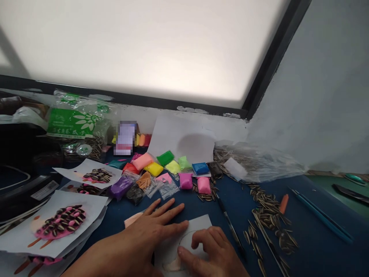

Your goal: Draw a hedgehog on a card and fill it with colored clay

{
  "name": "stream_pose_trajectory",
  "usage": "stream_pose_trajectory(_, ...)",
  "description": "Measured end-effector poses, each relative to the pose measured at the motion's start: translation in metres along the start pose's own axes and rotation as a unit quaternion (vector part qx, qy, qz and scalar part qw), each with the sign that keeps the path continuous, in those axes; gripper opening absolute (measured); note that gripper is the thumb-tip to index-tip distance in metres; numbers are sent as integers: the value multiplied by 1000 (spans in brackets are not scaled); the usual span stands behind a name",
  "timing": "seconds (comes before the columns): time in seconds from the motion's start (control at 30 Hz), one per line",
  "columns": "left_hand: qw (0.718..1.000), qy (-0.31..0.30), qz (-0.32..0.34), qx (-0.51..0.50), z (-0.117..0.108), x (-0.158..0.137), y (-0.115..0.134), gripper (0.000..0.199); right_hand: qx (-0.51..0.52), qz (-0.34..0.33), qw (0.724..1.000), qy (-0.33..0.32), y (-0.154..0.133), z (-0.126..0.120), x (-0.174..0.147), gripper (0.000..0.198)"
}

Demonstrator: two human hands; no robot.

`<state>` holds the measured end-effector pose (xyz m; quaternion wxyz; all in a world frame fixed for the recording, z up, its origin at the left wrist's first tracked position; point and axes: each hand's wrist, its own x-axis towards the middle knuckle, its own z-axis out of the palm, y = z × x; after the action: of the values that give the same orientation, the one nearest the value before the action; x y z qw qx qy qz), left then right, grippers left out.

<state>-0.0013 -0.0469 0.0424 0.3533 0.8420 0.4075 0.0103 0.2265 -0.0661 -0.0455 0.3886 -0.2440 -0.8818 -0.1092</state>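
Head view shows the left hand lying flat, fingers spread and released, pressing on the near-left part of a white rectangular paper sheet that lies on the dark blue desk at the bottom middle. On that sheet the right hand rests with curled fingers, its fingertips touching a smooth, pale peach clay patch near a thin drawn curve; it clasps nothing that shows. Beyond the hands lie small plastic packets of soft clay in pink, yellow, green, blue, purple and orange. To the right, striped black-and-white sunflower seeds are scattered loosely, beside a crinkled clear plastic bag and two slim teal sticks. At left sits a paper sheet bearing a pink clay shape studded with seeds.
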Motion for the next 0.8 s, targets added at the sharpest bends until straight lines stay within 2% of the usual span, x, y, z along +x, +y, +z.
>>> stream_pose_trajectory(0.13, 1000, -14, -2, 14, -1, 1, -1, 97, 45, 34, 998, 35, -5, 1, 3, 30)
stream_pose_trajectory(0.23, 1000, -20, 1, 25, -1, 1, -2, 98, 34, 50, 997, 55, -9, 2, 6, 29)
stream_pose_trajectory(0.47, 1000, -8, 18, 19, 2, 1, -5, 97, 42, 37, 998, 27, -8, -5, 12, 31)
stream_pose_trajectory(0.63, 1000, -5, 11, 18, 2, 1, -3, 93, 58, 110, 988, 88, -14, 9, 7, 42)
stream_pose_trajectory(0.8, 1000, -9, 5, 14, 0, 1, -1, 94, 52, 80, 991, 92, -14, 13, 7, 40)
